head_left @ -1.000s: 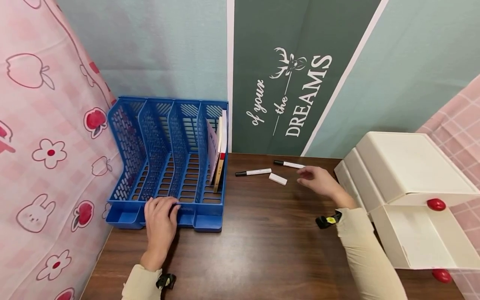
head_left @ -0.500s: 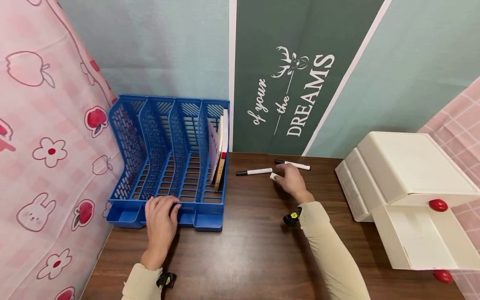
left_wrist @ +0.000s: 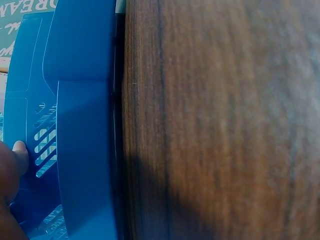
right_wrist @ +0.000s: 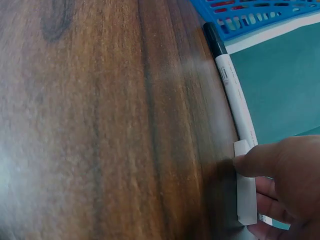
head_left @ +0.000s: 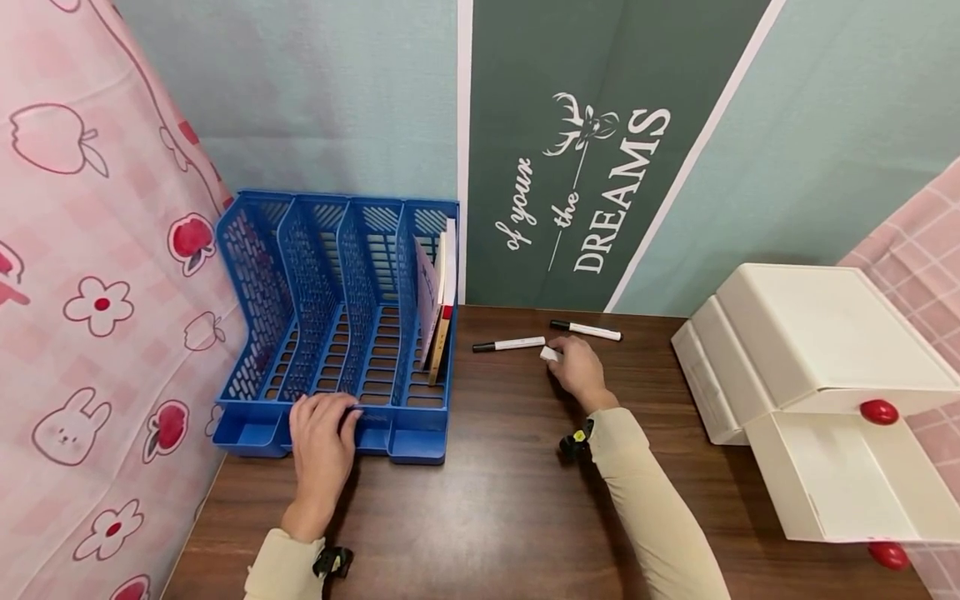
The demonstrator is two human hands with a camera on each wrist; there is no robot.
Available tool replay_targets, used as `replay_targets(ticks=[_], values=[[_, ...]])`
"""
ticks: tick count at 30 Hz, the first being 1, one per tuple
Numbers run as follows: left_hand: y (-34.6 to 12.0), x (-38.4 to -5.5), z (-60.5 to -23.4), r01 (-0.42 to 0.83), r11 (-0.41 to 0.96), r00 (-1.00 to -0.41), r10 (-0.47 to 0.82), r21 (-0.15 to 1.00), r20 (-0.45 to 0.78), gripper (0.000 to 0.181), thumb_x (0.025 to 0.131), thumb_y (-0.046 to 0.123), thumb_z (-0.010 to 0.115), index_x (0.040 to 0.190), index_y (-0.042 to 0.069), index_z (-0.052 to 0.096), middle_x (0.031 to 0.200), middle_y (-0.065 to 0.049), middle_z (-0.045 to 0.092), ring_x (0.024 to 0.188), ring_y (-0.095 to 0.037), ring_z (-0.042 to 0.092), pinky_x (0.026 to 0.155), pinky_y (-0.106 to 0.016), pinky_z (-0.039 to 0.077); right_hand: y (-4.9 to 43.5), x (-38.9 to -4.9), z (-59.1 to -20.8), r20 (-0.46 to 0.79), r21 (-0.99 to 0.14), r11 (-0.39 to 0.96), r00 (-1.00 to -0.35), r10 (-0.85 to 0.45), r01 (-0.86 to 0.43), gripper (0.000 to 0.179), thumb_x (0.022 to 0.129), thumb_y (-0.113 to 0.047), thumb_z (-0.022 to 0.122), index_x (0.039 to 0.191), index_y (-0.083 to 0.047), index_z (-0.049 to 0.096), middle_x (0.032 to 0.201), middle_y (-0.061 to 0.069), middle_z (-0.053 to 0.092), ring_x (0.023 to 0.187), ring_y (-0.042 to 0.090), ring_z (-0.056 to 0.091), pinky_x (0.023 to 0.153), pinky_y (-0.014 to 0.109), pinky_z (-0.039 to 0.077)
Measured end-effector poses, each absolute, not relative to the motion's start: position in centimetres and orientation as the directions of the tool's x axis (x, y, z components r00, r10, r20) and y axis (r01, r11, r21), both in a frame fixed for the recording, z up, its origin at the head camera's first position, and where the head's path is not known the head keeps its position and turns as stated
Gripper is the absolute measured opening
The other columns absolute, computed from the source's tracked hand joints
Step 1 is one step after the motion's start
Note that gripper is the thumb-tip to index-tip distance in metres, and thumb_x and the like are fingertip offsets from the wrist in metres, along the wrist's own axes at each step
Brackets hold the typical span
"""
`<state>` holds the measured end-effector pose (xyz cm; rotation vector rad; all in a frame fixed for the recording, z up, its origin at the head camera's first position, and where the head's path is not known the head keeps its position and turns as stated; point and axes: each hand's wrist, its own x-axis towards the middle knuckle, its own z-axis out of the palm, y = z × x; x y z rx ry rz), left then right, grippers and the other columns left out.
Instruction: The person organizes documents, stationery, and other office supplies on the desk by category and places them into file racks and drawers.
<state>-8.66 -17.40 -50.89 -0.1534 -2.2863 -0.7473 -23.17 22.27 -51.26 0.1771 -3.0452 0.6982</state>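
The white eraser block [right_wrist: 246,192] is at the back of the wooden table [head_left: 487,517], pinched between the thumb and fingers of the right hand [head_left: 581,367]; whether it has left the tabletop I cannot tell. Just beyond it lie two white markers with black caps, the nearer marker [head_left: 508,344] and the farther marker [head_left: 587,330].

To the left stands the blue file rack [head_left: 420,412], with four upright compartments and small trays along its front. Its rightmost compartment holds a few slim books [head_left: 442,308], leaning; slotted floors show in the other three. The left hand [head_left: 322,429] grips the rack's front wall, fingers bent over the top and thumb outside. At the right, the cream drawer unit [head_left: 847,333] has its lower drawer [head_left: 855,475] pulled out.

The eraser is a plain oblong with a pale, matte surface, its long side facing the right wrist camera.

A second ago it lay free, with the right hand to its right, covering the farther marker's end; that marker now shows whole. The left hand has stayed put.
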Motion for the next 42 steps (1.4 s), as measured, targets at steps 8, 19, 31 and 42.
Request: replay_targets(ticks=[8,19,31,42], values=[[-17.3,-8.5,-50.8,0.306,0.826,-0.743,-0.104,0.474,0.661,0.015,0.083,-0.005,0.079,0.095,0.002,0.073,0.1,-0.016,0.074,0.103,-0.038,0.058,0.107,-0.063,0.03,22.6,-22.9,-51.0,0.001,-0.439,0.893,-0.994,-0.109,-0.098,0.03,0.09,-0.01,0.07,0.119,-0.002,0.07,0.108,0.017,0.066,0.094,0.031,0.063,0.083,0.05,0.052],[-17.4,-8.3,-50.8,0.318,0.824,-0.725,-0.107,0.469,0.68,0.016,0.082,-0.005,0.079,0.095,0.002,0.073,0.099,-0.016,0.074,0.102,-0.039,0.058,0.106,-0.063,0.03,23.4,-22.7,-48.8,0.023,-0.469,0.872,-0.989,-0.146,-0.14,0.024,0.089,-0.012,0.073,0.112,-0.005,0.072,0.099,0.012,0.07,0.084,0.028,0.063,0.077,0.049,0.051],[-17.1,-8.6,-50.7,0.325,0.82,-0.727,-0.103,0.472,0.679,0.015,0.082,-0.005,0.079,0.094,0.001,0.073,0.099,-0.016,0.074,0.101,-0.039,0.057,0.106,-0.063,0.03,26.0,-20.4,-42.9,0.065,-0.462,0.864,-0.98,-0.189,-0.198,0.027,0.09,-0.012,0.07,0.114,0.0,0.07,0.1,0.017,0.07,0.088,0.031,0.066,0.077,0.05,0.051],[-17.1,-8.6,-50.6,0.332,0.816,-0.724,-0.101,0.473,0.683,0.014,0.083,-0.005,0.078,0.094,0.0,0.073,0.098,-0.016,0.073,0.101,-0.039,0.057,0.105,-0.063,0.031,27.4,-17.1,-38.4,0.098,-0.33,0.902,-0.961,-0.26,-0.278,0.028,0.085,-0.01,0.068,0.113,-0.005,0.071,0.09,0.008,0.067,0.078,0.025,0.062,0.067,0.044,0.048]])
